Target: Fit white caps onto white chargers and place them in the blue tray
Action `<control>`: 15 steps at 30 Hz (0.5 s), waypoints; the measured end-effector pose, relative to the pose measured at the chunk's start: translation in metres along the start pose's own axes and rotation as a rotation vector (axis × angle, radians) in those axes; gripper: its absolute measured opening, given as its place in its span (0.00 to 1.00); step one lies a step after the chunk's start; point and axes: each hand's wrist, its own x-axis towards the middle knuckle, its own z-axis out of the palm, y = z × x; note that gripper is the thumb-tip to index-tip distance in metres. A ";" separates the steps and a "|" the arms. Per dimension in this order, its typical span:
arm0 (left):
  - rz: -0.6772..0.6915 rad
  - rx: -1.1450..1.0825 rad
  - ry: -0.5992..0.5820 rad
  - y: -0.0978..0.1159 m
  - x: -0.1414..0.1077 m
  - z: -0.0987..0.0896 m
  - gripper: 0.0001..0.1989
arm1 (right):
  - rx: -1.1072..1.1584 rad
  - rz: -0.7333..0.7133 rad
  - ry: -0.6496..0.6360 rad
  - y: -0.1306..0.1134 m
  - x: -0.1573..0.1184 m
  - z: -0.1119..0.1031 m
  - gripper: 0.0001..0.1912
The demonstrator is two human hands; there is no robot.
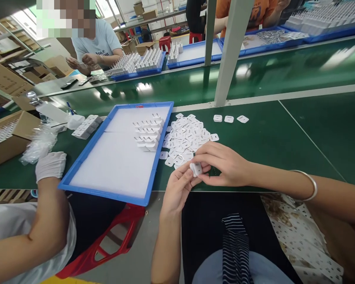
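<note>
A small white plastic piece (196, 169) is held between both hands above the table's front edge. My left hand (180, 182) grips it from below and the left, thumb against its side. My right hand (225, 163) has its fingertips on the piece from the right; a silver bangle is on that wrist. Just behind the hands lies a pile of flat white square plates (185, 136) with rounded corners. Left of the pile, a blue-rimmed tray (90, 148) with a white lining bears rows of white pieces with upright pins (149, 136).
Three white plates (228, 119) lie apart behind the right hand. A metal post (229, 59) rises behind the table. A co-worker's gloved hand (51, 165) rests left of the tray, near plastic bags (40, 144) and a carton (20, 138). Another person sits across the line.
</note>
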 end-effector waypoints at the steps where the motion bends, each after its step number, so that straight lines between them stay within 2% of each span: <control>1: -0.022 -0.012 -0.025 0.002 -0.001 0.001 0.18 | -0.014 -0.024 0.002 -0.001 -0.001 -0.002 0.11; 7: -0.122 -0.013 -0.112 0.000 0.005 0.007 0.16 | -0.103 -0.108 0.031 0.000 -0.017 -0.012 0.11; 10: -0.161 -0.075 -0.164 -0.007 0.013 0.011 0.14 | -0.198 -0.153 0.002 0.002 -0.029 -0.018 0.13; 15: -0.178 -0.099 -0.206 -0.015 0.021 0.020 0.17 | -0.222 -0.058 0.011 -0.001 -0.040 -0.024 0.12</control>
